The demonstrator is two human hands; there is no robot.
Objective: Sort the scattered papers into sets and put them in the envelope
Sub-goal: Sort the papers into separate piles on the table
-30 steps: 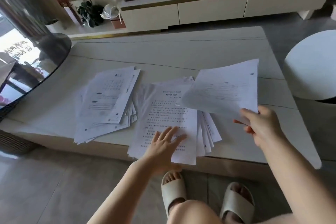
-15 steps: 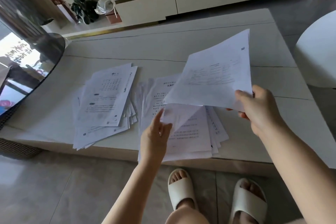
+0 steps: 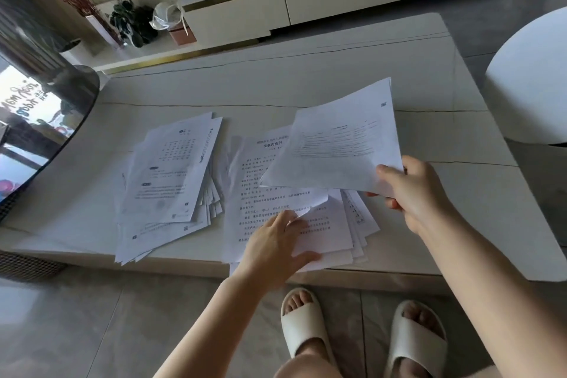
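Papers lie in two loose fanned stacks near the front edge of the pale table point(image 3: 337, 70): a left stack point(image 3: 171, 181) topped by a sheet with a small grid of print, and a right stack point(image 3: 294, 215) headed by a page of dense text. No envelope is in view, so sorting is clearly the step in hand.

Above the right stack the right hand point(image 3: 414, 190) pinches a printed sheet point(image 3: 337, 147) by its near right corner, thumb on top and fingers curled beneath, holding it clear of the table with its long axis running up and to the right. The left hand point(image 3: 276, 242) rests on the right stack's near edge, fingers spread, with one page corner curling up just beyond its fingertips (whether it is lifting that page or only steadying the stack I cannot tell).

What the next move turns on, I judge, is which way the lifted sheet must travel: the left stack lies well to the left of the right hand, across the left forearm, while the right stack sits directly beneath the sheet.
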